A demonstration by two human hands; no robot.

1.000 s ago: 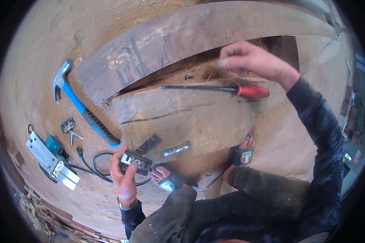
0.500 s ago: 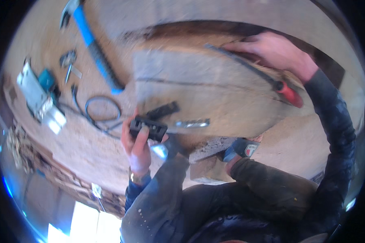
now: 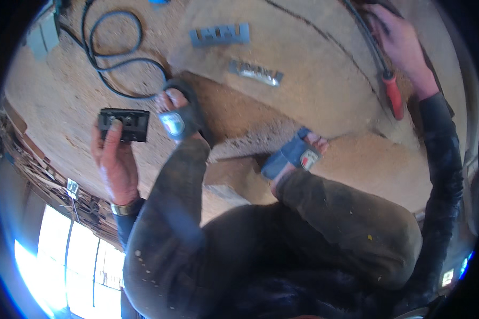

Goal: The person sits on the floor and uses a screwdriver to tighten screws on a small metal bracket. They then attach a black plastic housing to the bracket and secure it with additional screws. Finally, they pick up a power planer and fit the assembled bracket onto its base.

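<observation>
My left hand [image 3: 117,165] is closed around a black rectangular block [image 3: 125,125] with rounded recesses, the thumb pressed on its face. It is held up over the floor, left of my sandalled foot. At the upper right my right hand [image 3: 402,45] has its fingers apart at the far edge of a wooden slab [image 3: 303,80]; part of the fingertips is hard to make out. Close beside that hand lies a file-like tool [image 3: 392,94] with a red handle and long dark shaft. On the slab rest a blue-grey notched metal plate [image 3: 240,35] and a shinier slotted metal strip [image 3: 256,73].
A dark cable [image 3: 130,95] loops on the dusty floor at the upper left, running toward a partly visible pale-plated power tool [image 3: 43,37]. A chunk of wood [image 3: 234,178] sits between my feet. Wood scraps [image 3: 24,143] line the left side.
My left hand has carried the black block left, off the slab. The view has shifted, so the slab and cable sit higher and the hammer is almost out of sight.
</observation>
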